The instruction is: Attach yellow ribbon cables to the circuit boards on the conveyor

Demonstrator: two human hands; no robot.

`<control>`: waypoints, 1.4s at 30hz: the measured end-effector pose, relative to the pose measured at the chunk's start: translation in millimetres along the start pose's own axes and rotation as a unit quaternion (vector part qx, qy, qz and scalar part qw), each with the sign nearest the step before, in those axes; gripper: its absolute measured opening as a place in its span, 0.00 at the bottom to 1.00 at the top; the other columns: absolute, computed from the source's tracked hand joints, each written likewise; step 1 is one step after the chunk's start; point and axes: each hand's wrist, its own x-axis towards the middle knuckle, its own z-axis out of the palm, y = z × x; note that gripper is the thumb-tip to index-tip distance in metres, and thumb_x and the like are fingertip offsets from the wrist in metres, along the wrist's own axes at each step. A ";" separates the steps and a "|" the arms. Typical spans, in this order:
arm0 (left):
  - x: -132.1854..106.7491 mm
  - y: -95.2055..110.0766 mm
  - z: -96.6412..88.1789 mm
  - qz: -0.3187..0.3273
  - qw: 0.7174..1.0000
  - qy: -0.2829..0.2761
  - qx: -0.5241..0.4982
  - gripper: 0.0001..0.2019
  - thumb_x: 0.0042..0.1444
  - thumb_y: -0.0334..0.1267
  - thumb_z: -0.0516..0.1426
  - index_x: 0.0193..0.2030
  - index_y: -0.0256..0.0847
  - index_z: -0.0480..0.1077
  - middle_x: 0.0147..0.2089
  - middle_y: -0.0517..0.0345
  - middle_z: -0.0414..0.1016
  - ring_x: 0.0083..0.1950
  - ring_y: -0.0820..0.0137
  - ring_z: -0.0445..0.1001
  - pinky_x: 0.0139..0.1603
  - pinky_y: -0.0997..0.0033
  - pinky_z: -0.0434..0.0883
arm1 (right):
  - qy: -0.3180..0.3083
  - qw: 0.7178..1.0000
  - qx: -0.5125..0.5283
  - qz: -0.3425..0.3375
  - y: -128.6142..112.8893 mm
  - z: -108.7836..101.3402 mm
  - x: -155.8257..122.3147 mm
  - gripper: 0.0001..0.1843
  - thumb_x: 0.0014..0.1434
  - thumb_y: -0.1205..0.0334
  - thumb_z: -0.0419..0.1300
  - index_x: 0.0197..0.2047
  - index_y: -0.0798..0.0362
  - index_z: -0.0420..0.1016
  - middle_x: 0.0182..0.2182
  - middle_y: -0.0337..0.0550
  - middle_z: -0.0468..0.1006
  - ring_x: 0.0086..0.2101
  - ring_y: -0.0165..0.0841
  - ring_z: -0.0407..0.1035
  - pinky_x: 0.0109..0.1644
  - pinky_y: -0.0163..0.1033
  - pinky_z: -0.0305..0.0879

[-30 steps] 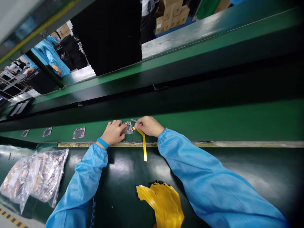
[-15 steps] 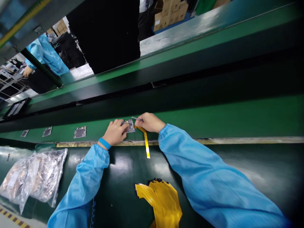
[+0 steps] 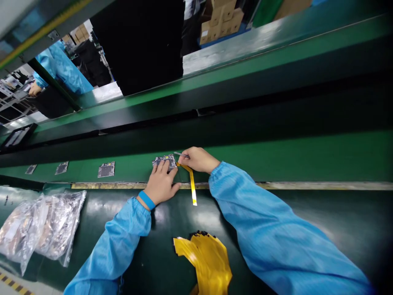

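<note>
Left hand (image 3: 161,184): fingers spread flat on circuit board (image 3: 164,161), not clamping, board on green belt (image 3: 276,159) | Right hand (image 3: 198,159): fingers closed on slim metal tool (image 3: 179,154), tip just beside board; yellow tape strip (image 3: 193,187) beneath | Step: working board | Next, judged: bring tip onto board, left hand steadying

Bright overhead light, glare on the workbench (image 3: 307,213), warped wide-angle edges
</note>
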 end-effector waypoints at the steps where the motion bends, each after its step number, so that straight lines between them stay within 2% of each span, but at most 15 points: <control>1: 0.2 0.1 1.6 0.001 1.000 0.001 -0.004 0.29 0.69 0.50 0.58 0.71 0.38 0.67 0.76 0.35 0.62 0.79 0.45 0.59 0.77 0.41 0.61 | 0.004 1.000 0.007 -0.004 2.3 -0.3 -1.0 0.09 0.62 0.62 0.64 0.33 0.51 0.85 0.28 0.41 0.84 0.32 0.34 0.77 0.33 0.34 0.63; 5: 1.2 0.0 3.8 0.006 1.000 -0.003 -0.022 0.29 0.70 0.51 0.58 0.72 0.37 0.66 0.78 0.35 0.60 0.80 0.46 0.56 0.78 0.42 0.60 | 0.021 0.999 0.027 -0.008 10.4 -0.5 -5.6 0.08 0.58 0.56 0.67 0.33 0.51 0.84 0.26 0.39 0.82 0.30 0.34 0.75 0.32 0.35 0.64; 10: 1.8 2.3 0.5 0.006 0.999 -0.027 -0.030 0.29 0.70 0.49 0.58 0.73 0.37 0.66 0.79 0.35 0.58 0.81 0.45 0.54 0.79 0.40 0.58 | 0.020 0.999 0.018 -0.017 14.6 0.3 -11.3 0.08 0.58 0.62 0.63 0.31 0.51 0.84 0.24 0.38 0.81 0.30 0.33 0.74 0.33 0.34 0.63; 19: -6.5 -2.1 -1.0 0.009 0.999 -0.036 -0.034 0.28 0.71 0.49 0.56 0.73 0.40 0.65 0.79 0.39 0.59 0.81 0.45 0.55 0.77 0.38 0.60 | -0.019 1.000 -0.004 0.001 13.9 -10.2 -12.5 0.09 0.58 0.63 0.63 0.30 0.51 0.85 0.24 0.37 0.80 0.28 0.32 0.72 0.32 0.33 0.63; 28: 0.9 24.3 0.9 -0.001 0.999 -0.027 -0.026 0.29 0.72 0.51 0.55 0.73 0.38 0.65 0.78 0.33 0.58 0.81 0.39 0.52 0.77 0.31 0.55 | -0.018 0.999 -0.012 0.030 14.2 -15.0 -20.0 0.09 0.60 0.63 0.64 0.31 0.53 0.86 0.25 0.37 0.81 0.30 0.32 0.73 0.33 0.33 0.64; 32: 4.7 33.8 2.7 -0.001 0.999 -0.032 -0.032 0.30 0.70 0.52 0.57 0.72 0.36 0.66 0.79 0.29 0.56 0.80 0.37 0.52 0.77 0.33 0.56 | -0.006 0.999 -0.017 0.030 18.9 -13.7 -20.9 0.09 0.59 0.64 0.64 0.32 0.52 0.87 0.26 0.38 0.83 0.31 0.33 0.75 0.34 0.32 0.66; 38: 6.6 37.8 3.8 0.008 0.998 -0.036 -0.044 0.30 0.70 0.52 0.57 0.73 0.36 0.65 0.80 0.32 0.54 0.82 0.38 0.50 0.78 0.35 0.55 | 0.013 0.997 0.009 0.077 27.9 -11.4 -25.8 0.08 0.58 0.64 0.65 0.32 0.53 0.86 0.28 0.40 0.84 0.31 0.33 0.76 0.34 0.32 0.67; 42: 9.4 41.3 3.5 0.004 0.998 -0.040 -0.047 0.31 0.70 0.50 0.58 0.73 0.34 0.65 0.80 0.29 0.54 0.81 0.38 0.50 0.79 0.38 0.53 | 0.032 0.996 0.021 0.077 33.0 -10.5 -29.3 0.08 0.57 0.64 0.64 0.31 0.53 0.86 0.27 0.40 0.84 0.30 0.33 0.76 0.34 0.33 0.68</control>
